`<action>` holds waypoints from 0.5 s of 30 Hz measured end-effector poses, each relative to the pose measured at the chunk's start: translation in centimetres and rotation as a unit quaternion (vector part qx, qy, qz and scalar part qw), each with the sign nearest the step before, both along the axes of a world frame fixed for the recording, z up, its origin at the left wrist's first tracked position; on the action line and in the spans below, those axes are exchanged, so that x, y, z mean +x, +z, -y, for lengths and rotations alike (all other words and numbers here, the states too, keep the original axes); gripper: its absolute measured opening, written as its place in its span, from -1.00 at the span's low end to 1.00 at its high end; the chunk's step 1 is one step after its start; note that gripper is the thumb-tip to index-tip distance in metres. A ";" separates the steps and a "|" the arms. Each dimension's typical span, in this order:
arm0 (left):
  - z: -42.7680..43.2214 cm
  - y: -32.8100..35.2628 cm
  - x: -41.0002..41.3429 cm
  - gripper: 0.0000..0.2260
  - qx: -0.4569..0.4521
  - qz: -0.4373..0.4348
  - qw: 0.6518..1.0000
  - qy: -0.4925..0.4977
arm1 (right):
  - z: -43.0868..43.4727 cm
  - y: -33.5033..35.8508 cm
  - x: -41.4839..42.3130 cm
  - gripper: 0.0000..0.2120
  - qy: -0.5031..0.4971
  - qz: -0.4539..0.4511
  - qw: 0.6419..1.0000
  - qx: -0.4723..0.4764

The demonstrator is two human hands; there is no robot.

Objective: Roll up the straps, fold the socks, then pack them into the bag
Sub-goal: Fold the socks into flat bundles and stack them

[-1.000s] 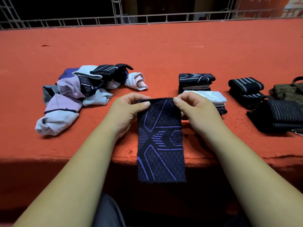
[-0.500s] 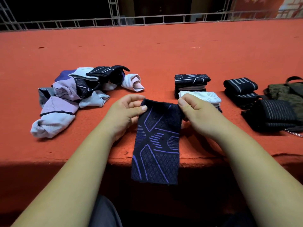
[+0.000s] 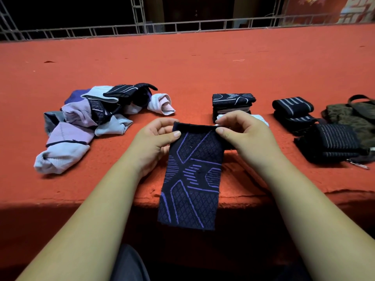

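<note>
Both hands pinch the top hem of a dark sock patterned in purple. The left hand takes the left corner between thumb and curled fingers, and the right hand takes the right corner, each grip closed tight on the fabric. The sock is stretched flat between them over the front of the red worktop, its lower end hanging past the edge toward the person. To the left lies a loose pile of unfolded socks in lilac, white and black. Just beyond the right hand stands a stack of folded socks. Further right sit rolled straps, black with pale stripes, and beside them, at the frame's edge, a dark olive bag. A metal railing runs behind the worktop.
</note>
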State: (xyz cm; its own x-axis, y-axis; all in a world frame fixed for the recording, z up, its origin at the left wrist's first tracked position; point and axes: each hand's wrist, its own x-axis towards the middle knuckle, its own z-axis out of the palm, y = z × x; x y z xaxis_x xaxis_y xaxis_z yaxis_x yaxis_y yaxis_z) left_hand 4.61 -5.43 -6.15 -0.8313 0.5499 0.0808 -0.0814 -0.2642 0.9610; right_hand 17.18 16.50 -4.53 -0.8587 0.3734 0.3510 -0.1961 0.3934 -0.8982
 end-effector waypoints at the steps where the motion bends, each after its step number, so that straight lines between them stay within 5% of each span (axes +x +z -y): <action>1: 0.0 0.0 0.0 -0.70 0.003 -0.003 1.000 0.000 | 0.1 0.0 0.0 -0.73 0.012 -0.002 1.000 -0.029; 4: -0.2 -0.2 -0.2 -0.67 0.012 -0.010 1.000 0.011 | 0.7 -0.9 -0.3 -0.53 0.027 0.045 0.992 -0.119; 7: -0.4 -0.1 0.0 -0.66 0.012 -0.021 0.999 0.021 | 1.2 -1.8 -0.7 -0.53 0.012 0.107 0.988 -0.113; 11: -0.4 0.2 0.3 -0.68 0.032 0.003 0.999 0.039 | 1.4 -1.7 0.0 -0.75 0.066 0.179 0.981 -0.043; 15: 0.2 0.1 0.0 -0.69 -0.015 0.027 0.999 0.015 | 1.4 -2.0 0.3 -0.86 0.059 0.151 0.986 -0.034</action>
